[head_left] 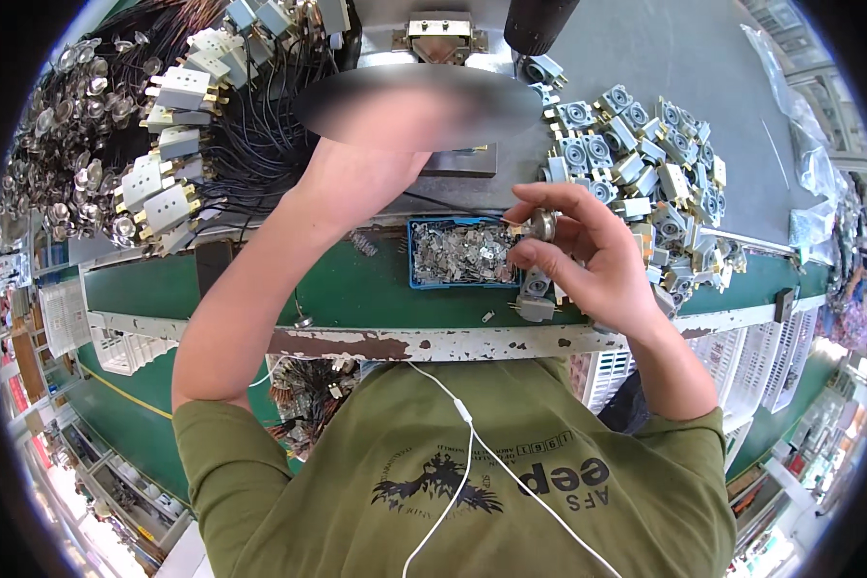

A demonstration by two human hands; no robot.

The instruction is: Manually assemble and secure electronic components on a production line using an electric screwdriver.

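Green counter [356, 301], busy workshop: my right fingers [563, 197] pinching one round-headed silver metal piece [544, 225], long axis crosswise, near far right corner of one blue tray [465, 286]. My left hand [380, 144] farther off, blurred, grip can't tell. Grey socket blocks [597, 149] rightward, dozens, too piled for exact count.

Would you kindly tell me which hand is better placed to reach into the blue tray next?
Probably the right hand: it is by the right end of the blue tray, though holding a round metal part. The left hand, largely blurred, is farther off.
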